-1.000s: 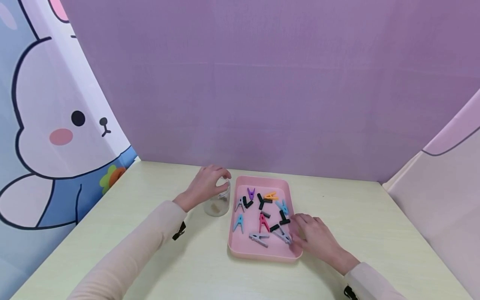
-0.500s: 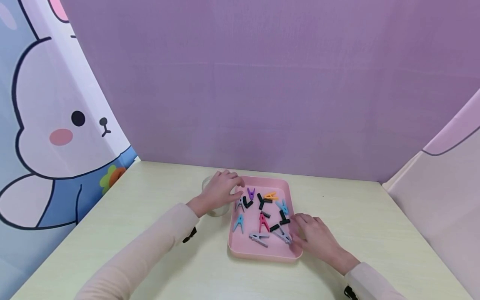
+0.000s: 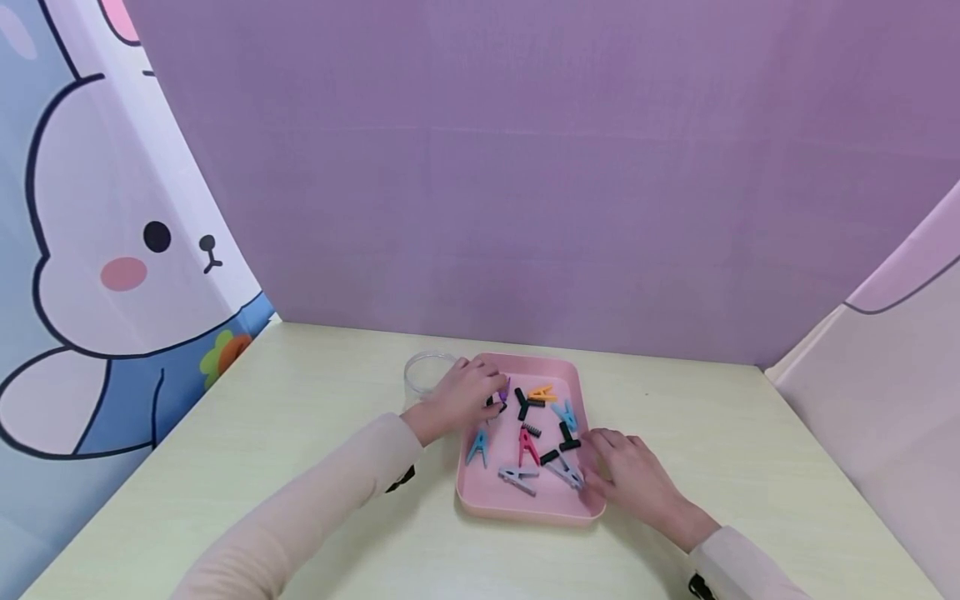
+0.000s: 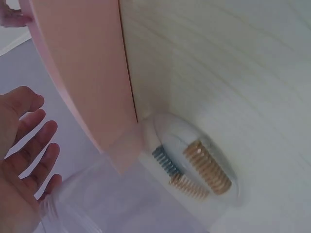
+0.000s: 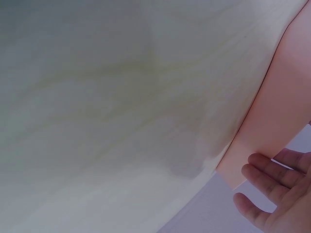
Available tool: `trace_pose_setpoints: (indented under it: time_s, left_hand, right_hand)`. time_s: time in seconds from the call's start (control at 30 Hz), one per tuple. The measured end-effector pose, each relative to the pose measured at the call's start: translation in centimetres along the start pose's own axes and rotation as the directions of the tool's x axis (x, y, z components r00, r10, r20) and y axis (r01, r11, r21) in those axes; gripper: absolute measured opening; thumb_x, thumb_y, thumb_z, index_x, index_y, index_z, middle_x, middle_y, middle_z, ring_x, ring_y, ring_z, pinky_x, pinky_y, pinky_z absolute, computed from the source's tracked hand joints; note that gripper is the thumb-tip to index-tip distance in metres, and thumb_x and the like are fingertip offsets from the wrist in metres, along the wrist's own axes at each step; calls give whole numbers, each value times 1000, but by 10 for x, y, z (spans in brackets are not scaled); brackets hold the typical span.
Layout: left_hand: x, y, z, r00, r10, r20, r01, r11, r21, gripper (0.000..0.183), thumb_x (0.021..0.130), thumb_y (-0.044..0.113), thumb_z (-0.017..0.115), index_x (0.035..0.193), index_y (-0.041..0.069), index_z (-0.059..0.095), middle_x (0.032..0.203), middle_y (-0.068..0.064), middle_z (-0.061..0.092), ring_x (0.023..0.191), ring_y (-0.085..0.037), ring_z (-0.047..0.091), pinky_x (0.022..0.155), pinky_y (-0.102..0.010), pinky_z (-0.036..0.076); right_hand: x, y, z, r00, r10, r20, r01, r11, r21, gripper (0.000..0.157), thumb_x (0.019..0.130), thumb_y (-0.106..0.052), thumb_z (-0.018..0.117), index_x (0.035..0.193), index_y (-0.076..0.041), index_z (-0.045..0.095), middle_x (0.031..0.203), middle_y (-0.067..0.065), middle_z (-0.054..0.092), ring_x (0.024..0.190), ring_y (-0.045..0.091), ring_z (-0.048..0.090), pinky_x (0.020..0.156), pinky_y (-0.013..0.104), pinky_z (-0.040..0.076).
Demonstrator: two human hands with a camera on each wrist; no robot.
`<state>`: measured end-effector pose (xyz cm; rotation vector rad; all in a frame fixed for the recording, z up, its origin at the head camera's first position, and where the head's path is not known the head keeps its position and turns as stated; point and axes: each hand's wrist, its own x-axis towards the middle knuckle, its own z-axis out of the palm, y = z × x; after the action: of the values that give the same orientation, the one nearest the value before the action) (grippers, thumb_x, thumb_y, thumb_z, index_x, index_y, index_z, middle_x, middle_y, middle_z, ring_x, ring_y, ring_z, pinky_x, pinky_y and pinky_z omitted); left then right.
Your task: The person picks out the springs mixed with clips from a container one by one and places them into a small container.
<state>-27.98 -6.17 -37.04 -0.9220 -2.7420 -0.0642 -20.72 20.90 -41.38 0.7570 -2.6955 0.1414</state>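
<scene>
My left hand (image 3: 461, 396) reaches over the left side of a pink tray (image 3: 487, 498), fingers loosely bent above a purple clothespin (image 3: 507, 387) that it partly covers. The left wrist view shows this hand (image 4: 26, 160) with nothing between its spread fingers, beside a clear jar (image 3: 410, 387) holding several coil-shaped pieces (image 4: 208, 167). My right hand (image 3: 633, 479) lies at the tray's right rim, its fingers relaxed against the tray wall (image 5: 272, 126). In the tray are a red clothespin (image 3: 527, 446), a grey clothespin (image 3: 517, 477) and a blue clothespin (image 3: 477, 447).
Also in the tray are an orange clothespin (image 3: 542, 392), several black V-shaped pieces (image 3: 522, 404) and a small dark coil (image 3: 532, 430). Everything stands on a pale wooden table (image 3: 712, 442). A purple cloth (image 3: 510, 183) rises behind the table's far edge.
My left hand has left the jar's mouth and moved right, over the tray's left part; the jar's rim shows again. My right hand has stayed in place.
</scene>
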Motion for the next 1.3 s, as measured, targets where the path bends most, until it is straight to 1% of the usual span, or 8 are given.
trace_pose_setpoints:
  time_s: [0.13, 0.33, 0.5, 0.63, 0.77, 0.93, 1.03, 1.3]
  left_hand:
    - [2, 4, 4, 999, -1, 37, 1, 1000, 5, 23, 85, 31, 62, 105, 21, 64, 107, 4, 61, 108, -18, 48, 88, -38, 39]
    - [5, 9, 9, 998, 1, 62, -4, 999, 38, 23, 84, 30, 62, 106, 23, 64, 105, 5, 63, 101, -15, 53, 88, -35, 39]
    - [8, 12, 16, 993, -17, 115, 13, 999, 42, 25, 85, 32, 62, 108, 23, 63, 105, 5, 63, 96, -16, 53, 86, -33, 40]
    - [9, 13, 24, 990, -35, 134, 31, 999, 34, 28, 85, 33, 62, 110, 21, 63, 109, 3, 62, 97, -17, 52, 89, -34, 40]
    - [10, 12, 31, 991, -47, 123, 43, 999, 34, 28, 85, 33, 62, 111, 21, 63, 112, 2, 62, 98, -17, 52, 92, -35, 40]
    - [11, 12, 36, 996, -52, 71, 49, 998, 43, 21, 87, 29, 60, 106, 20, 64, 103, 2, 64, 90, -17, 51, 86, -34, 41]
    - [12, 12, 38, 997, -57, 53, 54, 997, 57, 18, 87, 27, 58, 103, 20, 65, 99, 2, 64, 87, -17, 50, 83, -34, 41]
    - [14, 12, 43, 994, -91, 66, 86, 994, 71, 16, 89, 27, 55, 100, 19, 64, 97, 2, 64, 88, -17, 52, 85, -33, 42]
  right_hand:
    - [0, 0, 0, 1000, -5, 1, 5, 1000, -3, 46, 75, -29, 71, 112, -4, 59, 112, 9, 62, 106, 26, 57, 84, 45, 46]
    - [0, -1, -1, 1000, -9, -4, 9, 1000, -4, 45, 75, -29, 71, 111, -4, 60, 111, 9, 62, 105, 26, 57, 83, 45, 46]
    - [0, -2, -2, 1000, -14, -8, 14, 1000, -5, 45, 75, -29, 71, 111, -4, 60, 110, 9, 63, 104, 25, 57, 83, 45, 46]
    - [0, -3, -2, 1000, -16, -10, 16, 1000, -3, 45, 75, -28, 71, 110, -4, 60, 110, 9, 63, 104, 26, 58, 82, 45, 47]
    - [1, -4, -3, 1000, -8, -6, 8, 1000, -1, 44, 75, -28, 71, 110, -4, 60, 110, 9, 63, 104, 26, 58, 82, 46, 47]
    - [2, -5, -4, 1000, 9, 15, -9, 1000, -8, 44, 75, -28, 70, 111, -5, 59, 111, 9, 62, 105, 26, 57, 83, 46, 46]
    - [2, -5, -4, 1000, 11, 16, -11, 1000, -13, 43, 76, -27, 69, 111, -5, 59, 111, 9, 62, 105, 26, 57, 83, 46, 47]
    - [2, -5, -3, 1000, 8, 17, -8, 1000, -14, 44, 75, -28, 70, 111, -5, 59, 111, 9, 62, 105, 26, 57, 83, 46, 47]
